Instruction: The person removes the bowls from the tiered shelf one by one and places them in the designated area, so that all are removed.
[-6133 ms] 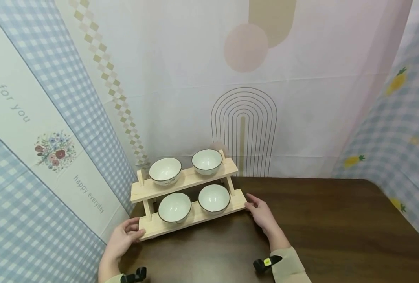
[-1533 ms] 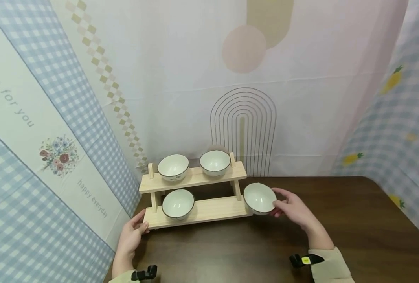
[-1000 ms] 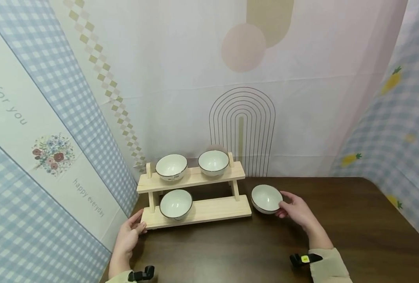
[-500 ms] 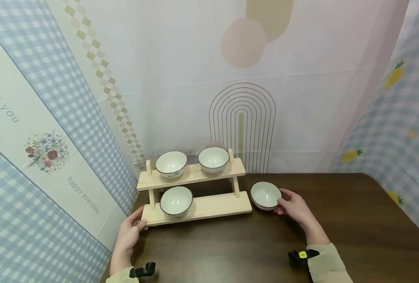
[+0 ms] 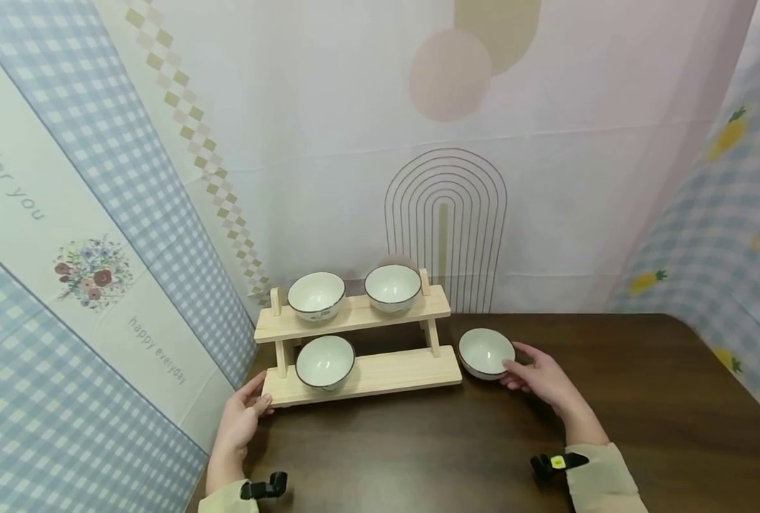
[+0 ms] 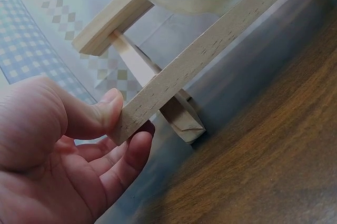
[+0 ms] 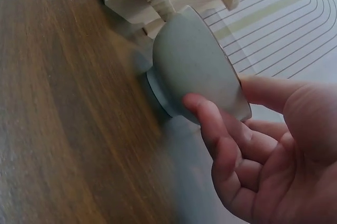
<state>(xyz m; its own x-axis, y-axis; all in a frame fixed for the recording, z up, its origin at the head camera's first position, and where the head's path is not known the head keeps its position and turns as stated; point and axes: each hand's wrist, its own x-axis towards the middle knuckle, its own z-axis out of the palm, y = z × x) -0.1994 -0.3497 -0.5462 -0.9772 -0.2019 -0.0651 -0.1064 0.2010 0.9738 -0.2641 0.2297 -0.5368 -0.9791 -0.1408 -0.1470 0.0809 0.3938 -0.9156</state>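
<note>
A two-tier wooden rack (image 5: 408, 370) stands on the dark table. My left hand (image 5: 237, 422) pinches the left end of its lower shelf, thumb on top and fingers beneath, as the left wrist view shows at the shelf board (image 6: 189, 58). Right of the rack, my right hand (image 5: 542, 377) holds a white bowl (image 5: 485, 350) with a dark rim by its right side. In the right wrist view the bowl's foot (image 7: 158, 95) appears to rest on the table. Two similar bowls, left (image 5: 316, 293) and right (image 5: 393, 286), sit on the upper shelf. Another bowl (image 5: 325, 362) sits lower left.
The brown tabletop (image 5: 393, 456) extends in front of the rack and to the right. A patterned white cloth (image 5: 329, 178) hangs behind the table. Blue checked cloth closes in the left (image 5: 155, 192) and right (image 5: 707, 235) sides.
My right hand let go of the shelf's right end, took the bowl from the lower shelf's right side, and moved it right, off the rack. The rack has turned slightly; the left hand stays on it.
</note>
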